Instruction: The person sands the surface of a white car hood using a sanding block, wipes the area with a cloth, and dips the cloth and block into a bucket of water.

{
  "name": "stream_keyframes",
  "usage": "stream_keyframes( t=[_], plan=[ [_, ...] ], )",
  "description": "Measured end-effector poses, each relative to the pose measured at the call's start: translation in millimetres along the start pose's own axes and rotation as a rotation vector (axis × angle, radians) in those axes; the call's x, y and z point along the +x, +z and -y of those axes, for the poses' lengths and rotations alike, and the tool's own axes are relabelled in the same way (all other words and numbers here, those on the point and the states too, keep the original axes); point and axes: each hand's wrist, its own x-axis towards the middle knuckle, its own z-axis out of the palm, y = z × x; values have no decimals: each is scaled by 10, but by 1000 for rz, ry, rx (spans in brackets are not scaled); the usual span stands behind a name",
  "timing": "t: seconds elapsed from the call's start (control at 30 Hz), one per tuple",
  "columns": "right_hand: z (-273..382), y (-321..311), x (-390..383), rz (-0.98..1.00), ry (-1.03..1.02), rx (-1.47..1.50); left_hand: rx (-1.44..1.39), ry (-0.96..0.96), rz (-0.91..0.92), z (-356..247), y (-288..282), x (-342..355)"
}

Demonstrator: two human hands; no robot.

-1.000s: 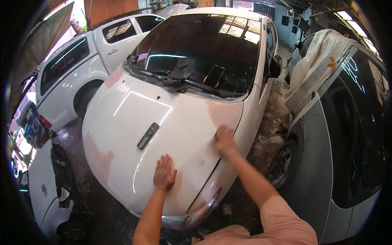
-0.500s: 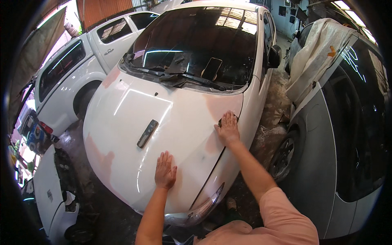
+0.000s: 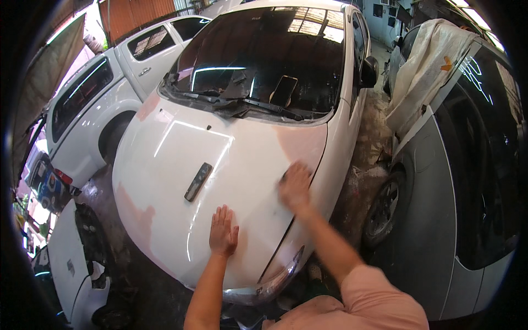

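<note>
A white car hood (image 3: 165, 159) with pinkish filler patches (image 3: 135, 217) spreads in front of me. My left hand (image 3: 224, 234) lies flat on the near part of it, fingers stretched out, holding nothing. Over the right side of the hood, my right hand (image 3: 296, 184) is blurred by motion. Its fingers cover a small dark pad, of which only a bit of edge shows by the fingertips. A long dark sanding block (image 3: 198, 182) rests on the hood, beyond and left of my left hand.
A phone (image 3: 283, 91) leans at the windshield base above the wipers (image 3: 272, 109). On the right stands a dark grey vehicle (image 3: 423, 220), partly draped with a pale sheet (image 3: 429, 60). A white vehicle (image 3: 91, 121) is at left, with a loose white body panel (image 3: 71, 247) nearer.
My right hand has slid with the dark pad toward me and to the left, off the hood's right edge area. My left hand stays in place.
</note>
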Motion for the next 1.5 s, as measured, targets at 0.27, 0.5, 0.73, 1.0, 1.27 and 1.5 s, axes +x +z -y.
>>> stream_keyframes(
  t=[0.27,0.5,0.73,1.0,1.27,1.5],
  plan=[
    [277,-418,145,622,-239,97,70,-55,27,232,-262,-268],
    [638,-85,-337,210,-249,166,93,-25,24,177,-201,-203],
    [-327,-45,215,2,-352,204,56,14,20,59,-147,-39],
    [699,-270,-534,244,-165,258,110,-35,35,193,-226,-224],
    [-935,-36,662,162,-43,99,11,57,-9,-47,-74,73],
    [141,-155,-406,311,6,-24,56,34,-15,151,-126,-178]
  ],
)
